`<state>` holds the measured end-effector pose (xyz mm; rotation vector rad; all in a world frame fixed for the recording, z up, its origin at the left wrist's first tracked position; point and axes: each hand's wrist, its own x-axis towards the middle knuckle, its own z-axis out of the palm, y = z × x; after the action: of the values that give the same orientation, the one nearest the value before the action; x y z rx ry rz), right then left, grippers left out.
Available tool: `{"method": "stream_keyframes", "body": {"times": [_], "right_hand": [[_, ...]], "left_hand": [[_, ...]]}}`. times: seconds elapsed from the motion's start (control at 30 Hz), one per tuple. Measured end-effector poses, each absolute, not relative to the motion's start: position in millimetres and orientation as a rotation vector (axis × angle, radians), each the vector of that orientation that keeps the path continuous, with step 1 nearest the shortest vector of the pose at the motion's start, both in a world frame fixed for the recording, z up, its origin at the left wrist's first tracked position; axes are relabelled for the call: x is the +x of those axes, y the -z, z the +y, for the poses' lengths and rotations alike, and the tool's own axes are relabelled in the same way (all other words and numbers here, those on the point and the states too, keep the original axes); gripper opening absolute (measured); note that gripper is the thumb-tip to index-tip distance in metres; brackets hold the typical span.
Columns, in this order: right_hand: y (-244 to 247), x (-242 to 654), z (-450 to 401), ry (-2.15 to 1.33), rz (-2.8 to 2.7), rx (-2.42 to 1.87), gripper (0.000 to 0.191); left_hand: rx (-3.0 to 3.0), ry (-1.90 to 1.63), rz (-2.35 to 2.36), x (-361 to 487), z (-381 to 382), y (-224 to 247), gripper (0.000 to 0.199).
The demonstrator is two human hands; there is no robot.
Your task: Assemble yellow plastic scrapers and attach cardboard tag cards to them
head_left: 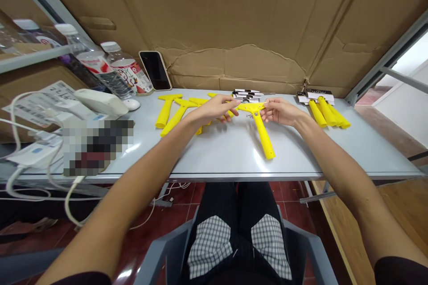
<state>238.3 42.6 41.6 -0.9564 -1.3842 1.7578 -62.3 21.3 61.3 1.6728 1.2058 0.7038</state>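
Right now the person's right hand [279,110] has its thumb and fingers closed on the right end of the head of a yellow scraper [262,136], a T-shaped tool whose handle points back toward the person. That scraper is over the grey table [294,156], between the two hands. The left hand [219,107] is just to the left of the scraper, its fingers loosely spread and apart, with the fingertips close to the other end of the head; whether they touch it, I can't tell.

Left of the scraper, more yellow tools [165,111] of the same kind lie in a row, some partly hidden by the left hand. Just behind the scraper sits a small stack of black-and-white cards [247,95]. Well to its right lies a bunch of yellow handles [326,113], with printed cards [316,96] at their far ends. Farther off to its left, a phone [155,71] leans against the cardboard [227,22], with bottles [129,69] beside it and a white mouse [131,104] in front of them.
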Motion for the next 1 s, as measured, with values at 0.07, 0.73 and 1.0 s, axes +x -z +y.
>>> {"method": "stream_keyframes", "body": {"times": [0.07, 0.73, 1.0], "right_hand": [[-41, 235, 42, -1.747, -1.334, -0.959, 0.022], [-1, 254, 74, 0.068, -2.280, -1.552, 0.047], [-6, 250, 72, 0.027, -2.322, -1.619, 0.030]], "left_hand": [[1.601, -0.701, 1.158, -57, 17, -60, 0.037], [1.562, -0.533, 1.177, -38, 22, -36, 0.012], [1.606, -0.469, 1.114, -43, 21, -40, 0.021]]}}
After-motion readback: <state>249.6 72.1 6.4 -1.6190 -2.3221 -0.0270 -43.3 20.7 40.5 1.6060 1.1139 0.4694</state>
